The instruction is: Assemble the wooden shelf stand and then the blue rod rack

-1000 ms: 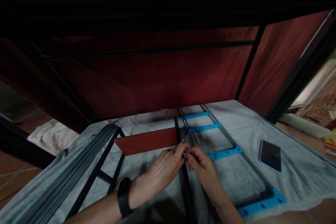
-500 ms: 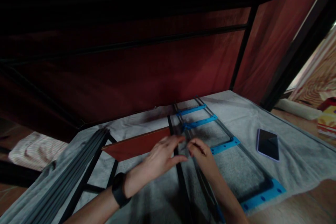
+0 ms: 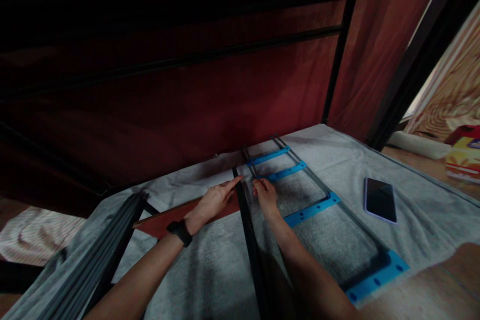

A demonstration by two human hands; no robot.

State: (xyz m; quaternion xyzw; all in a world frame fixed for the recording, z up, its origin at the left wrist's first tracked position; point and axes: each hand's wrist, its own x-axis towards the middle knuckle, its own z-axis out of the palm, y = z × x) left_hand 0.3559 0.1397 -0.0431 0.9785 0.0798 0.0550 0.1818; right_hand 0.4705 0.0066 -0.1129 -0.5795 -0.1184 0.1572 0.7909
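Just left of the long black metal bar (image 3: 248, 230), holding the left hand (image 3: 214, 202) over the reddish-brown flat board (image 3: 229, 208), with index finger straight, other fingers unclear; right of the bar, pinching the right hand's (image 3: 265, 196) fingertips together, cannot tell on what; beyond the bar, dark red fabric (image 3: 210, 110).

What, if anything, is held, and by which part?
Right hand: pinched, anything in its grip too small to tell. Left hand: near the black bar, hold unclear.

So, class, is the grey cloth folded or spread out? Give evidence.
Spread out: the grey cloth lies wide and wrinkled beneath the black bar, blue strips and phone.
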